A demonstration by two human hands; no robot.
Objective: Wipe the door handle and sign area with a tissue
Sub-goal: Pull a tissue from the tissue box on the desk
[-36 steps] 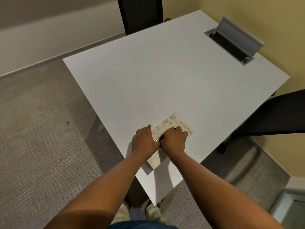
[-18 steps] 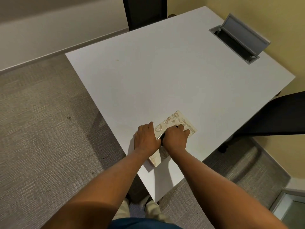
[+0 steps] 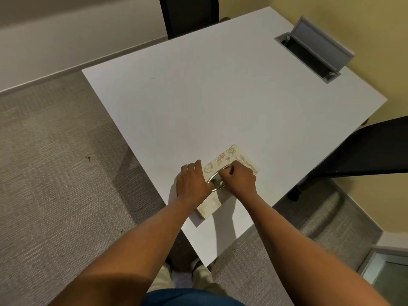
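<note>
A cream tissue box (image 3: pixel 239 159) with a floral print lies near the front corner of the white table (image 3: pixel 198 96). My left hand (image 3: pixel 191 182) lies flat on the box's left end and holds it down. My right hand (image 3: pixel 239 181) is curled over the oval slot (image 3: pixel 215 182) in the top. Its thumb and forefinger pinch a grey fold of tissue inside the slot, most of it hidden by the fingers. No door handle or sign is in view.
A grey cable hatch (image 3: pixel 313 49) stands open at the table's far right. One black chair (image 3: pixel 189 14) sits behind the table and another (image 3: pixel 371 149) at its right side. Grey carpet (image 3: pixel 55 173) lies to the left, and a yellow wall rises on the right.
My right hand's fingers have curled from lying over the box top into a pinch at the slot. My left hand has stayed on the box.
</note>
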